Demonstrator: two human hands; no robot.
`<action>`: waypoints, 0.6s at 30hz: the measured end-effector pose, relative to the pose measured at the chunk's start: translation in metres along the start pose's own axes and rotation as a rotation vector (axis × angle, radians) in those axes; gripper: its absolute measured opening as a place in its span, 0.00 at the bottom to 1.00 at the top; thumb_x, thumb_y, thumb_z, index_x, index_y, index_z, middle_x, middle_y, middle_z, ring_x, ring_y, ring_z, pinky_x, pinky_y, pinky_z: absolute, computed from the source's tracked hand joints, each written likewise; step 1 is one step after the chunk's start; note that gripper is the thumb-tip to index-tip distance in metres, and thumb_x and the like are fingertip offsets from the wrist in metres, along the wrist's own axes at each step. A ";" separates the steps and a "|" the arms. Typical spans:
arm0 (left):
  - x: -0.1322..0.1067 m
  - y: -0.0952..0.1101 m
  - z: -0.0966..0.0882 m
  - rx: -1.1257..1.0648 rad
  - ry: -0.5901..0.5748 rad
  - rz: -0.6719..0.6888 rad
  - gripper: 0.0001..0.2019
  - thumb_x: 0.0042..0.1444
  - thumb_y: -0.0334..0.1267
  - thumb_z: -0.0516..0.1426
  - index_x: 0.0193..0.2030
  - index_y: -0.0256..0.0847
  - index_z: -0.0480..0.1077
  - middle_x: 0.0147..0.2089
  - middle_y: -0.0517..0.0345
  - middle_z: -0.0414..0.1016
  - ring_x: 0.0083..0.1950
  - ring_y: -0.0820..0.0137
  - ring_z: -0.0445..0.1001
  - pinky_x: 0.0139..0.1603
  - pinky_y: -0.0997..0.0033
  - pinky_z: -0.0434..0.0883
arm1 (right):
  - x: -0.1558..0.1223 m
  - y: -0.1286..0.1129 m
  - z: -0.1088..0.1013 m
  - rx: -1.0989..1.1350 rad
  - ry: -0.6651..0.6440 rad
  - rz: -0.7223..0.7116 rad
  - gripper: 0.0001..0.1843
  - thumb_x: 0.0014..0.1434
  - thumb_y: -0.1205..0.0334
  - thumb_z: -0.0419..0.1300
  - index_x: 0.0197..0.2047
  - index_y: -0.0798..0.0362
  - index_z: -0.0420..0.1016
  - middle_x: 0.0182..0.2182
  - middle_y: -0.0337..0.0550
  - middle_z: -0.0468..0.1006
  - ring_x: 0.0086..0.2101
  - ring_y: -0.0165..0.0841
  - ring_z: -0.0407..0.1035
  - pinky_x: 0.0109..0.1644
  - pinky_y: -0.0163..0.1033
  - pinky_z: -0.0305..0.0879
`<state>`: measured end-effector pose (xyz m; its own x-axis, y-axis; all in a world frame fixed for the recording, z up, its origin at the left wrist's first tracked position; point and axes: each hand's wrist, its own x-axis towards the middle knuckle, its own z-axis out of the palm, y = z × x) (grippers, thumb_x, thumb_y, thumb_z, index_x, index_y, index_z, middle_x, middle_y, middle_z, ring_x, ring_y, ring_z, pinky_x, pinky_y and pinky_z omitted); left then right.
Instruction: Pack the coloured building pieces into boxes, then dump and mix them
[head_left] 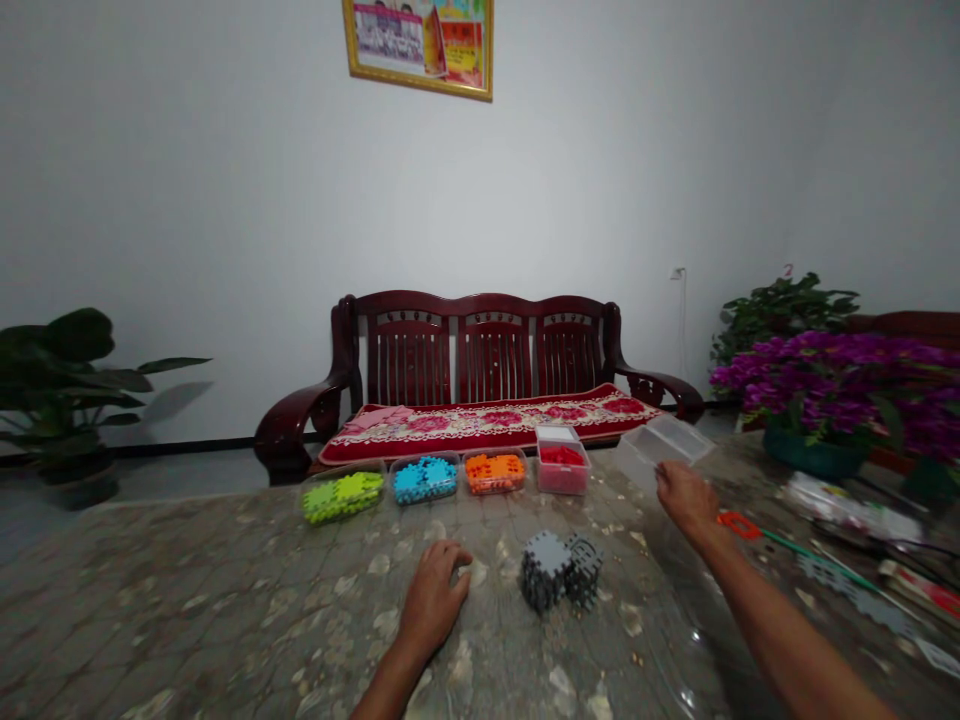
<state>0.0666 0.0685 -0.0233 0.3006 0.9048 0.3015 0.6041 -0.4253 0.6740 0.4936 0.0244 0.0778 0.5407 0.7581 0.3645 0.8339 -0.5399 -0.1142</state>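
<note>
My right hand [686, 497] grips the near edge of a clear plastic box [660, 450], which is tilted above the right part of the table. My left hand [436, 590] rests on the tablecloth with bent fingers, its thumb apart and nothing held. To its right stand stacks of grey interlocking plastic pieces [546, 565], with darker ones [583, 572] against them. Along the far edge are clear tubs of similar pieces: a green-filled tub [343, 497], a blue-filled tub [425, 479] and an orange-filled tub [495, 470]. Beside them is a box with red pieces [563, 468].
A patterned cloth covers the table [247, 620]. At the right lie an orange-headed green stick [795, 555], flat grey pieces [855, 595] and plastic packets [851, 512], near a pot of purple flowers [817, 450]. Clear plastic [690, 640] lies below my right forearm. A wooden bench [491, 360] stands behind.
</note>
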 end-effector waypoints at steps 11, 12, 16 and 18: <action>-0.011 -0.020 -0.023 -0.804 0.660 -0.422 0.24 0.53 0.58 0.56 0.47 0.41 0.73 0.50 0.48 0.80 0.55 0.56 0.78 0.55 0.58 0.74 | -0.163 -0.142 -0.069 0.623 0.143 -0.937 0.11 0.66 0.70 0.52 0.41 0.49 0.75 0.35 0.43 0.78 0.37 0.35 0.71 0.41 0.36 0.61; -0.014 -0.021 -0.028 -0.873 0.678 -0.430 0.25 0.53 0.59 0.56 0.48 0.42 0.72 0.51 0.49 0.80 0.55 0.57 0.78 0.54 0.59 0.75 | -0.180 -0.151 -0.066 0.617 0.111 -0.987 0.11 0.65 0.72 0.52 0.42 0.49 0.74 0.35 0.43 0.78 0.37 0.35 0.70 0.41 0.36 0.60; -0.026 -0.016 -0.049 -1.115 0.511 -0.399 0.31 0.53 0.65 0.56 0.54 0.43 0.71 0.51 0.51 0.81 0.56 0.56 0.79 0.55 0.58 0.76 | -0.219 -0.172 -0.038 0.558 0.045 -1.097 0.11 0.59 0.75 0.56 0.40 0.49 0.72 0.35 0.41 0.77 0.37 0.35 0.68 0.40 0.38 0.57; -0.031 -0.010 -0.055 -1.174 0.371 -0.388 0.35 0.52 0.69 0.55 0.56 0.43 0.71 0.52 0.49 0.82 0.56 0.54 0.79 0.56 0.54 0.75 | -0.224 -0.176 -0.024 0.523 0.006 -1.100 0.10 0.58 0.74 0.56 0.38 0.50 0.71 0.35 0.42 0.76 0.37 0.35 0.69 0.40 0.38 0.58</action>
<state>0.0103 0.0463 -0.0020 -0.0837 0.9965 -0.0053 -0.4587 -0.0338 0.8880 0.2228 -0.0593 0.0382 -0.4817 0.7161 0.5051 0.7915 0.6029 -0.1000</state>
